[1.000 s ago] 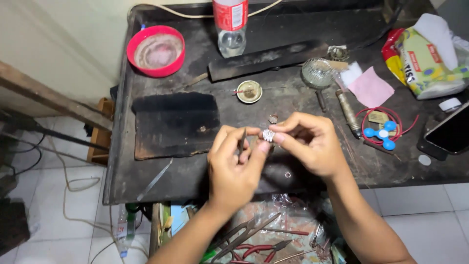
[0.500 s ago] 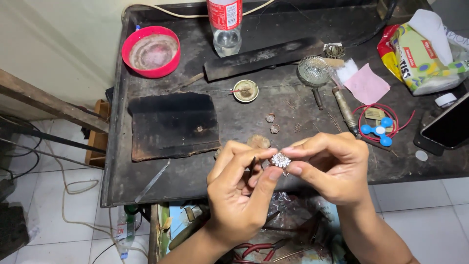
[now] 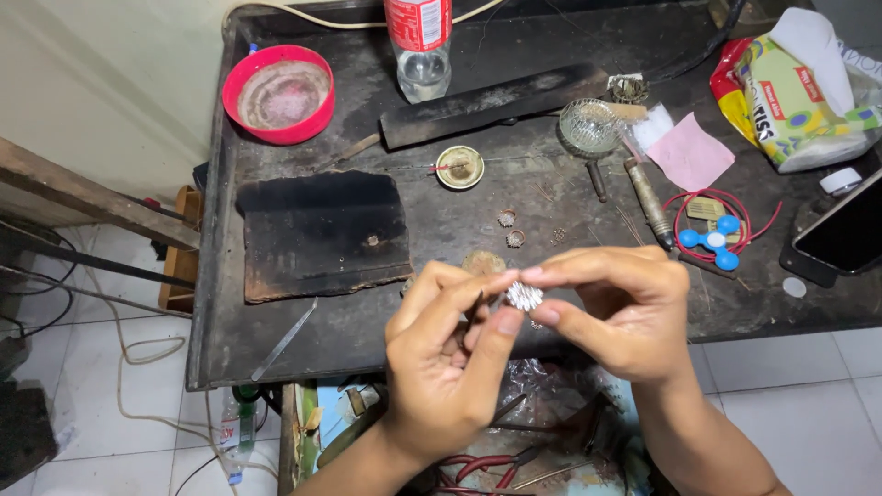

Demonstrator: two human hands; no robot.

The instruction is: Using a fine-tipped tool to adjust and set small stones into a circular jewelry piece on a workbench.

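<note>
A small silver flower-shaped ornament [image 3: 525,296] is pinched between the fingertips of both hands over the near edge of a dark workbench [image 3: 441,230]. My left hand [image 3: 447,358] holds it from below with thumb and fingers. From the right, my right hand [image 3: 614,308] grips it with thumb and forefinger. Two small ring-like metal pieces [image 3: 511,228] lie on the bench just beyond the hands.
On the bench: a black slab [image 3: 322,234], a red bowl [image 3: 278,94], a plastic bottle [image 3: 420,46], a long dark bar [image 3: 491,101], a small round tin [image 3: 459,168], a glass dish [image 3: 589,127], pink paper [image 3: 691,154], a blue spinner [image 3: 709,241], a phone [image 3: 845,234], tweezers [image 3: 283,341]. Pliers [image 3: 491,464] lie below.
Both hands have drawn nearer to me with the silver ornament held between them, from above the bench middle to its near edge. The two small metal pieces are now uncovered.
</note>
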